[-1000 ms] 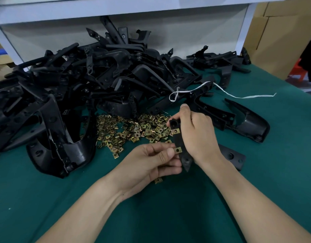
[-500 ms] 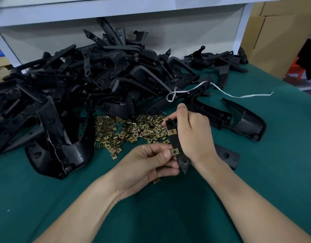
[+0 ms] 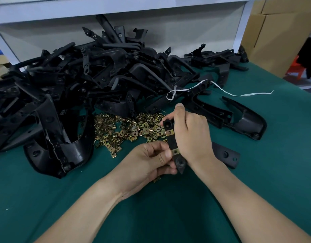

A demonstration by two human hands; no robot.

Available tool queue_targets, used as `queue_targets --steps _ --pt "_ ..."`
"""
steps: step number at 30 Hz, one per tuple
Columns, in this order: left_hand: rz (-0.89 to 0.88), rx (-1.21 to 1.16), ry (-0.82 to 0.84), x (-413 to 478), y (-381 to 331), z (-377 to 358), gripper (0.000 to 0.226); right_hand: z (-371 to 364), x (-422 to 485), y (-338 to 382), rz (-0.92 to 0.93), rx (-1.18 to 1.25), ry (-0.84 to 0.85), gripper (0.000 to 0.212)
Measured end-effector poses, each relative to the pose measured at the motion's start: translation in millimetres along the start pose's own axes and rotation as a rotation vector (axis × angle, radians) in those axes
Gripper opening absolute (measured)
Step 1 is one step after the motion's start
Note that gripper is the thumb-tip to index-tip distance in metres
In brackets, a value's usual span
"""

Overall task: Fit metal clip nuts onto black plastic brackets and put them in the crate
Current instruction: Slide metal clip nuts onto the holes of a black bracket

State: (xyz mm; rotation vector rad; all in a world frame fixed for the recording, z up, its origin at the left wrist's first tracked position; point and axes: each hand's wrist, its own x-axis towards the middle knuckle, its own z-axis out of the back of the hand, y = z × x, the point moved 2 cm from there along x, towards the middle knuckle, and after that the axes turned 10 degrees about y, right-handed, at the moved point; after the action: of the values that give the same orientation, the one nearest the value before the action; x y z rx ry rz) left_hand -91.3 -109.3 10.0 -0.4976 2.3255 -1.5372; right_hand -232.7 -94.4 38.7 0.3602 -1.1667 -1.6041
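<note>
right hand gripping bracket, left hand pinching clip nut

The bare left forearm comes in from seven o'clock and the bare right forearm from five o'clock, and they meet just below the middle of the view. The left hand lies palm up with its fingers curled, its thumb pressed on the lower part of a narrow black plastic bracket. The right hand, at one o'clock of the left, shows its back and grips the bracket's upper part, its index finger hooked over the top end.
</note>
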Motion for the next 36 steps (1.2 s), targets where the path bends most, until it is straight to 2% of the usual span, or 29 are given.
queue_targets --steps 11,16,24,32,36 --pt "-0.021 0.001 -0.011 -1 -2 -3 0.01 2 2 1 -0.038 -0.015 0.009 0.063" --pt "-0.055 -0.01 0.013 0 -5 -5 0.022 4 5 -5 -0.091 -0.012 0.029 0.06" --pt "-0.074 0.013 0.029 -2 -8 -8 0.026 0 7 -11 -0.141 -0.008 0.139 0.062" --pt "-0.088 0.016 0.037 -3 -9 -9 0.025 3 5 -5 -0.134 0.021 0.112 0.059" --pt "-0.133 0.046 0.009 -4 -9 -7 0.016 10 1 3 -0.073 0.004 0.022 0.061"
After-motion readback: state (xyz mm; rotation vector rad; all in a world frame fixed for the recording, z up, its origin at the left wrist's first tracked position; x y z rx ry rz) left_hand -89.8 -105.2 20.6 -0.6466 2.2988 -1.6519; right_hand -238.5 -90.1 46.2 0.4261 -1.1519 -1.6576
